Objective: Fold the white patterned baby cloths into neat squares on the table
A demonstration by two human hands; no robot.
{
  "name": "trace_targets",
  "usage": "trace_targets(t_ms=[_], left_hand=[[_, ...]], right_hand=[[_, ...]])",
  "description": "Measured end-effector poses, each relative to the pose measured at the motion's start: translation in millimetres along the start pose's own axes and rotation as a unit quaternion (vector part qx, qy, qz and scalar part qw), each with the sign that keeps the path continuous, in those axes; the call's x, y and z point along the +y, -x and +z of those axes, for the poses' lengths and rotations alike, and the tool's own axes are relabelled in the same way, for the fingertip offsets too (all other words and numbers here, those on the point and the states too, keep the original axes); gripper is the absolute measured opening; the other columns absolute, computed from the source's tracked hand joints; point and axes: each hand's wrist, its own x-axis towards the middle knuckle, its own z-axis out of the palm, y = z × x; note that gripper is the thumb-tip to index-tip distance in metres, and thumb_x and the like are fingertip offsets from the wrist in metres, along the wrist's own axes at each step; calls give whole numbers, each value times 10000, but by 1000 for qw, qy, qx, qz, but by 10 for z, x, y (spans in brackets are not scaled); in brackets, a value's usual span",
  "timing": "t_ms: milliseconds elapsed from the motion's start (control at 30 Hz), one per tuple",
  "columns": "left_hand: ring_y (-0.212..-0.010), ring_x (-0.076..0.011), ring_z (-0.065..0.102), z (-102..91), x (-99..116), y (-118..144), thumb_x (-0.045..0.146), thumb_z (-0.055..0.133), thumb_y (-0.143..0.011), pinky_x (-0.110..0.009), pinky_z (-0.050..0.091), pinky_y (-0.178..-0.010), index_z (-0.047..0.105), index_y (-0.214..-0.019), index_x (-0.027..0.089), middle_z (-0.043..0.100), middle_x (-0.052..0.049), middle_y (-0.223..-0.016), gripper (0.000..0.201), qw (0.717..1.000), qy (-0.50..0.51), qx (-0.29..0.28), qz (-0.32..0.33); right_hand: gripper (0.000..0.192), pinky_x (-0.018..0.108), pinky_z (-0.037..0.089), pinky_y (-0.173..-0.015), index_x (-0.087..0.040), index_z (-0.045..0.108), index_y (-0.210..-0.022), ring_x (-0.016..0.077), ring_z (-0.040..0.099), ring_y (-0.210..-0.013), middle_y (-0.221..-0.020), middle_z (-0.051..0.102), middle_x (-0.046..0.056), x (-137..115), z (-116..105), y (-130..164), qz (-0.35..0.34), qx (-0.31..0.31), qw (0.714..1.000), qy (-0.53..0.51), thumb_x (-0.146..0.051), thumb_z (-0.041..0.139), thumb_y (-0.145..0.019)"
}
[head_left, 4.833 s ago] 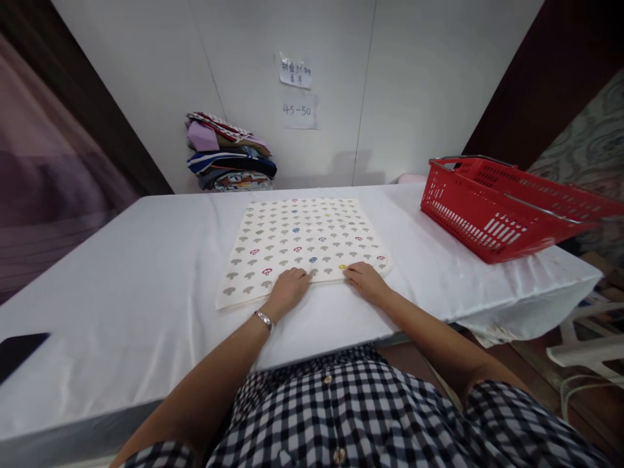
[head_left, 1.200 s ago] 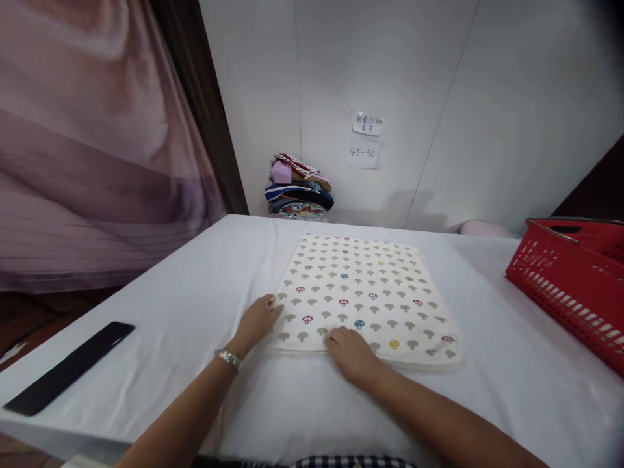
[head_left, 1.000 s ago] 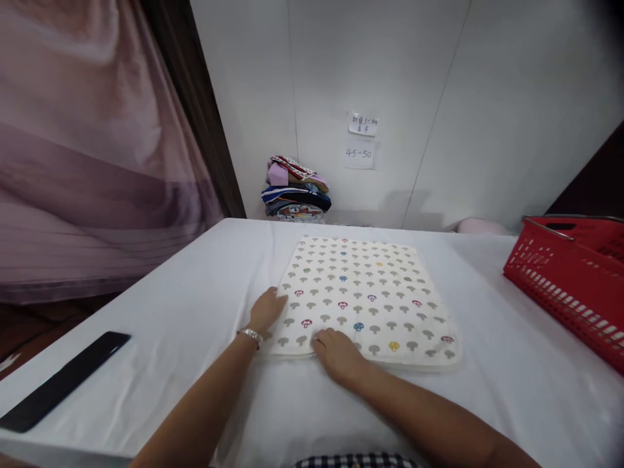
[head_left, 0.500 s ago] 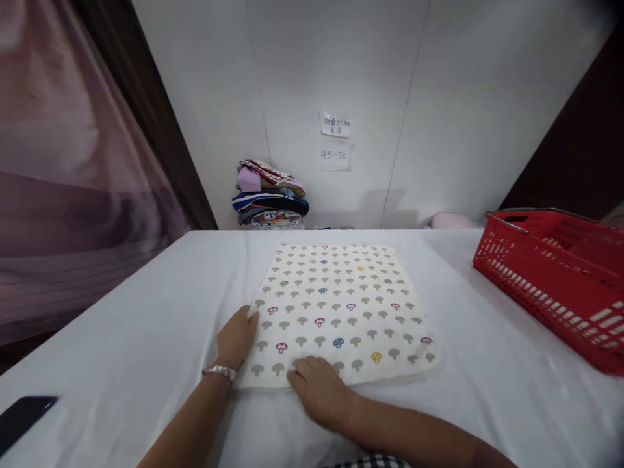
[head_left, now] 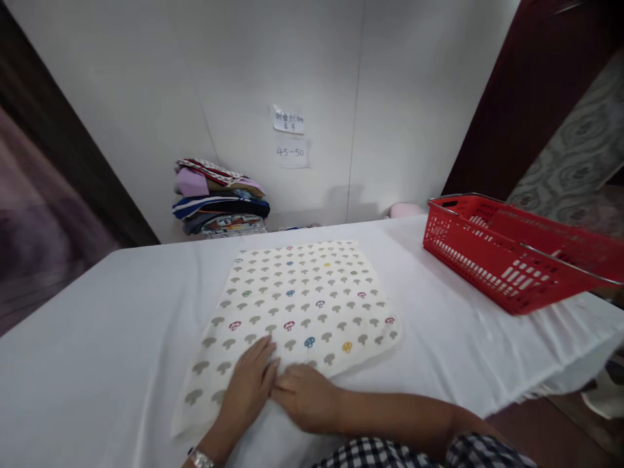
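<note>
A white cloth printed with grey and coloured mushrooms lies spread flat on the white-covered table, its near left corner reaching towards me. My left hand rests on the cloth near its front edge, fingers stretched out over the fabric. Right beside it, my right hand is closed at the front edge and appears to pinch the cloth; its fingertips are partly hidden. The two hands nearly touch.
A red plastic basket stands on the right of the white-covered table. Against the back wall is a pile of folded fabrics, with paper signs above and to its right. A pink item shows behind the table's far edge.
My left hand has moved from the cloth's left edge to beside my right hand. The cloth's near left corner is now drawn out towards me. The view has turned to the right.
</note>
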Motion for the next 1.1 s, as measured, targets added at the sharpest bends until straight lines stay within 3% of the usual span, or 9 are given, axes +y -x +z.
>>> trace_targets(t_ms=[267, 400, 567, 633, 667, 767, 833, 967, 1100], left_hand=[[-1198, -275, 498, -55, 21, -36, 456, 386, -871, -454, 386, -1027, 611, -1145, 151, 572, -121, -1272, 468, 998, -26, -62, -16], [-1235, -267, 457, -83, 57, -68, 439, 372, -863, -439, 341, -1062, 591, -1158, 157, 547, -112, -1300, 464, 994, -28, -96, -36], [-1222, -270, 462, -138, 152, -92, 396, 382, -858, -452, 352, -1045, 602, -1109, 182, 561, -107, -1274, 396, 996, -18, -87, -23], [-1198, -268, 480, -160, 270, -89, 402, 387, -873, -450, 373, -1024, 605, -1106, 187, 566, -107, -1264, 385, 996, 3, -84, 11], [-1177, -263, 495, -165, 345, -84, 408, 397, -878, -443, 387, -1011, 607, -1108, 191, 574, -104, -1252, 379, 996, 16, -85, 35], [-1091, -241, 548, -143, 574, -64, 412, 443, -881, -406, 441, -948, 617, -1109, 207, 616, -89, -1182, 352, 988, 47, -99, 109], [-1035, -228, 572, -104, 687, -54, 395, 470, -878, -381, 470, -899, 630, -1088, 208, 640, -85, -1122, 323, 981, 57, -105, 151], [-969, -215, 590, -34, 781, -60, 315, 469, -885, -374, 487, -853, 641, -1048, 206, 652, -80, -1055, 261, 974, 60, -100, 193], [-916, -201, 593, -23, 808, -78, 239, 458, -879, -366, 495, -811, 634, -1029, 214, 651, -70, -1008, 234, 975, 52, -101, 191]], right_hand=[[234, 309, 406, -833, -180, 595, -1012, 169, 515, -966, -1036, 628, 58, 400, -565, 875, 101, -41, 992, -68, -159, 393, -896], [281, 369, 408, -913, -170, 570, -1127, 193, 511, -1080, -1141, 602, 108, 567, -837, 1413, 180, 14, 979, -94, -166, 416, -892], [250, 418, 386, -975, -206, 615, -1073, 213, 513, -1115, -1145, 613, 101, 804, -1067, 1922, 311, 76, 941, -105, -172, 470, -873], [215, 397, 424, -943, -211, 638, -1006, 210, 551, -1053, -1095, 635, 82, 914, -1108, 2017, 427, 112, 890, -113, -177, 485, -859], [198, 374, 462, -891, -206, 640, -983, 201, 584, -984, -1048, 648, 76, 969, -1119, 2036, 493, 129, 850, -134, -180, 497, -849], [189, 272, 525, -614, -169, 610, -988, 149, 629, -677, -836, 671, 57, 1116, -1142, 1985, 661, 158, 681, -273, -171, 545, -811], [196, 223, 491, -482, -144, 587, -987, 123, 608, -547, -733, 666, 42, 1189, -1167, 1899, 704, 158, 591, -360, -157, 574, -792], [93, 203, 477, -433, -131, 589, -844, 115, 607, -497, -687, 674, 45, 1276, -1235, 1742, 698, 133, 534, -458, -196, 626, -787], [220, 166, 431, -389, -118, 574, -737, 93, 577, -451, -578, 630, 30, 1328, -1251, 1670, 694, 76, 436, -568, -303, 579, -857]])
